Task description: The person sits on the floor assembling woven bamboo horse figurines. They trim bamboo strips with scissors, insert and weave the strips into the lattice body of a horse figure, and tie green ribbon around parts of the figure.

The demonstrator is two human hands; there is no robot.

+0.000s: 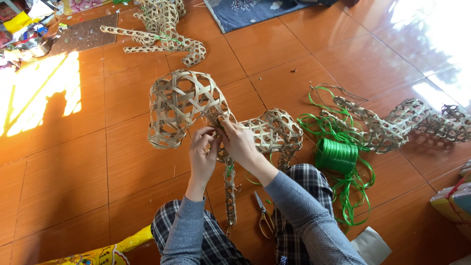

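Note:
A woven bamboo animal figure with an open lattice lies on the orange tiled floor in front of me. My left hand and my right hand both pinch it at the narrow neck, between the big rounded part on the left and the smaller body on the right. A thin woven leg hangs down between my knees. Bits of green strip show near my fingers. Both sleeves are grey.
A spool of green plastic strip with loose coils sits to the right. Scissors lie between my legs. Other woven pieces lie at the right and far back. A blue mat is at the top.

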